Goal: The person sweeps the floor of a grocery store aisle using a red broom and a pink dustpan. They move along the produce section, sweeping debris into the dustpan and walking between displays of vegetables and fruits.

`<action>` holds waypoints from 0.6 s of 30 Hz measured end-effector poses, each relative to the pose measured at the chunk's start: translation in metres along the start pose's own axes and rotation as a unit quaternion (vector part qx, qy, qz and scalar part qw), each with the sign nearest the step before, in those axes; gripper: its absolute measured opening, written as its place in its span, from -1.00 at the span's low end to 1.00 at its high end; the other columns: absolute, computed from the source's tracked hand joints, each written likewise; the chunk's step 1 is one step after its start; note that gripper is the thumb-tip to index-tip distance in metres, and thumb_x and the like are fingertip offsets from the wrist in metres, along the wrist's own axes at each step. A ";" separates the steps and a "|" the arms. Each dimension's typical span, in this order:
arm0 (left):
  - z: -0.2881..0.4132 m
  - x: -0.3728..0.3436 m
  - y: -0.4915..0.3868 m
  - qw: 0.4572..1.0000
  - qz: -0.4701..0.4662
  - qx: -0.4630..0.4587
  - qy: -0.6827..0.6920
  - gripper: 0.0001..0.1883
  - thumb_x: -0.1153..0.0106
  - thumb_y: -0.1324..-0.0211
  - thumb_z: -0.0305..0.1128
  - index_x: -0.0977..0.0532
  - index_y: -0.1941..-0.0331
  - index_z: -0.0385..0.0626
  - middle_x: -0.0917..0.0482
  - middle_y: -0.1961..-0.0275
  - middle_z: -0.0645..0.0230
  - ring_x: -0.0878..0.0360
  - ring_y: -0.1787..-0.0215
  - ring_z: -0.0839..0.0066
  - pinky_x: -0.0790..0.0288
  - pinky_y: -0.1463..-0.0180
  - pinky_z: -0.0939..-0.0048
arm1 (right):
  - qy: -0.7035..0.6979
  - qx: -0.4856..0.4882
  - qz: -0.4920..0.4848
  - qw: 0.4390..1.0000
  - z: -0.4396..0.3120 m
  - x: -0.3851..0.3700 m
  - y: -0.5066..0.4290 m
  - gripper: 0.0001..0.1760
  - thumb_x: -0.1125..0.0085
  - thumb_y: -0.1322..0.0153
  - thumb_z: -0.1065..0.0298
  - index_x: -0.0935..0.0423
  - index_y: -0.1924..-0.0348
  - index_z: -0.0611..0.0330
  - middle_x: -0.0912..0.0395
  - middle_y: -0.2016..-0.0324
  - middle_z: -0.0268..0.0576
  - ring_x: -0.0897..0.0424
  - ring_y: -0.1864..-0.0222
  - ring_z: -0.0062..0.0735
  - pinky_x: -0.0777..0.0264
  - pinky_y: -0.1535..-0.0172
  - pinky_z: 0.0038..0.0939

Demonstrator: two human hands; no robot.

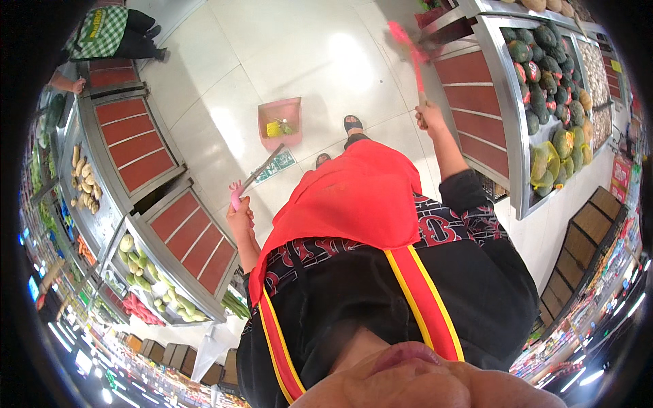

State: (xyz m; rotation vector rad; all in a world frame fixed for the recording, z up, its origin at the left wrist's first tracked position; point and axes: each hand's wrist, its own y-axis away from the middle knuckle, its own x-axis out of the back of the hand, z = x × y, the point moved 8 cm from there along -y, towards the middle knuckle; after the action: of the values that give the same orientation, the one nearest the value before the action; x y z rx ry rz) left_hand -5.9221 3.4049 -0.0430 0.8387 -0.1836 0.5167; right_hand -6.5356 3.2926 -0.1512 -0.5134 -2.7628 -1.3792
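Observation:
My left hand (242,215) is closed around the pink grip of a long-handled dustpan (265,113). The pan's metal rod (264,166) runs from that grip to the pink pan on the tiled floor. Inside the pan lie a yellow net-like piece (274,129) and some green and pale scraps (289,127). Out to the right, my right hand (431,118) grips the handle of a broom (417,69). Its handle is pinkish-red above the hand, and the broom's far end looks blurred beside the base of the right-hand produce stand.
On the right, a metal-edged stand (520,168) holds dark green squashes (551,71) and melons. Stands on the left carry root vegetables (84,178) and pale green gourds (140,262). At upper left is a person in a green checked garment (99,33). A green-and-white floor sticker (278,166) lies near the pan.

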 end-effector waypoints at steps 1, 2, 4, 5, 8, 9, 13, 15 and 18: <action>0.009 -0.008 0.003 1.000 0.003 -0.025 -0.004 -0.77 -0.23 -0.01 -0.42 -0.56 0.20 -0.17 -0.41 0.66 0.51 -0.28 0.73 0.72 -0.09 0.69 0.68 | 0.005 -0.022 0.003 1.000 -0.005 0.004 -0.021 -0.83 -0.03 -0.29 0.42 -0.32 0.27 0.21 -0.37 0.68 -0.26 -0.33 0.78 -0.48 -0.14 0.76 -0.43; 0.014 -0.017 0.005 0.999 0.006 -0.032 -0.003 -0.78 -0.23 -0.02 -0.41 -0.56 0.21 -0.17 -0.40 0.67 0.51 -0.27 0.73 0.72 -0.09 0.69 0.68 | 0.010 -0.046 0.006 0.999 -0.007 0.008 -0.040 -0.83 -0.02 -0.30 0.41 -0.31 0.27 0.21 -0.37 0.69 -0.26 -0.33 0.78 -0.47 -0.15 0.75 -0.42; 0.022 -0.031 0.009 1.000 0.002 -0.025 -0.012 -0.82 -0.24 -0.01 -0.41 -0.54 0.28 -0.18 -0.40 0.66 0.51 -0.26 0.74 0.72 -0.09 0.69 0.66 | 0.064 -0.092 0.020 0.994 -0.007 0.015 -0.066 -0.83 0.02 -0.31 0.40 -0.29 0.24 0.20 -0.37 0.67 -0.23 -0.33 0.78 -0.43 -0.16 0.75 -0.36; 0.026 -0.035 0.009 0.999 0.009 -0.030 -0.037 -0.82 -0.24 0.00 -0.41 -0.54 0.29 -0.18 -0.40 0.66 0.51 -0.26 0.74 0.72 -0.09 0.69 0.66 | 0.111 -0.091 -0.009 0.990 -0.007 0.012 -0.073 -0.82 0.03 -0.32 0.40 -0.29 0.23 0.20 -0.37 0.66 -0.22 -0.34 0.78 -0.43 -0.16 0.75 -0.36; 0.030 -0.051 0.003 0.998 -0.007 -0.022 -0.061 -0.84 -0.26 0.03 -0.40 -0.53 0.35 -0.18 -0.39 0.68 0.52 -0.27 0.74 0.72 -0.12 0.68 0.63 | 0.231 -0.101 -0.048 0.966 0.000 0.008 -0.065 -0.79 0.04 -0.32 0.38 -0.27 0.20 0.20 -0.37 0.63 -0.20 -0.36 0.78 -0.40 -0.15 0.77 -0.38; 0.033 -0.056 -0.003 0.994 -0.009 -0.039 -0.097 -0.83 -0.26 0.03 -0.38 -0.54 0.35 -0.17 -0.39 0.66 0.52 -0.27 0.72 0.72 -0.11 0.67 0.63 | 0.244 -0.091 -0.057 0.964 0.004 0.005 -0.055 -0.78 0.04 -0.32 0.38 -0.26 0.19 0.20 -0.37 0.62 -0.19 -0.36 0.78 -0.39 -0.14 0.78 -0.38; 0.046 -0.084 -0.038 0.954 -0.027 -0.109 -0.279 -0.73 -0.28 0.09 -0.27 -0.55 0.35 -0.21 -0.53 0.58 0.29 -0.47 0.60 0.48 -0.34 0.50 0.45 | 0.145 -0.107 -0.110 0.977 0.014 -0.013 -0.007 -0.74 0.04 -0.33 0.37 -0.24 0.15 0.21 -0.34 0.65 -0.21 -0.38 0.78 -0.39 -0.13 0.80 -0.40; 0.057 -0.102 -0.051 0.898 -0.028 -0.177 -0.401 -0.68 -0.25 0.10 -0.19 -0.55 0.31 -0.19 -0.59 0.49 0.15 -0.57 0.47 0.28 -0.42 0.35 0.31 | 0.105 -0.127 -0.119 0.979 0.018 -0.022 0.016 -0.78 0.03 -0.36 0.34 -0.24 0.17 0.16 -0.33 0.66 -0.27 -0.34 0.79 -0.45 -0.13 0.79 -0.42; 0.066 -0.135 -0.065 0.861 -0.086 -0.205 -0.457 -0.64 -0.17 0.09 -0.11 -0.55 0.26 -0.10 -0.61 0.34 0.06 -0.57 0.24 0.08 -0.42 0.14 0.16 | 0.045 -0.148 -0.145 0.977 0.021 -0.042 0.047 -0.84 0.02 -0.38 0.31 -0.24 0.25 0.12 -0.33 0.67 -0.34 -0.28 0.80 -0.54 -0.08 0.79 -0.49</action>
State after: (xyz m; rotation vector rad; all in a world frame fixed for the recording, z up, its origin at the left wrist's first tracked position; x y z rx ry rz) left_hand -6.0025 3.2705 -0.0897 0.6123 -1.0497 -0.1348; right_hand -6.4798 3.3233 -0.1345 -0.0440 -2.6526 -1.8385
